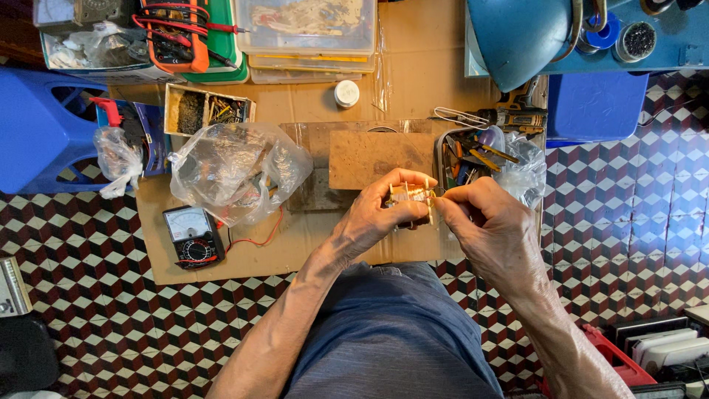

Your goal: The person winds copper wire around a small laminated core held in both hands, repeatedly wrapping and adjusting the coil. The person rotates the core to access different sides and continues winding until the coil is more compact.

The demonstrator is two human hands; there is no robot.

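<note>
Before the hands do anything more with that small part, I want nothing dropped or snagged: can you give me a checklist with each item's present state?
1. Left hand grips the small coil part: ok, fingers wrap around it.
2. Right hand is at the part: ok, its fingertips pinch at the part's right edge.
3. What the right fingertips pinch: cannot tell, too small to see.
4. Part is held over the cardboard, not the tiled floor: ok.
5. Red lead of the meter is apart from the hands: ok, it lies to the left.
6. Plastic bag is apart from the hands: ok.
</note>
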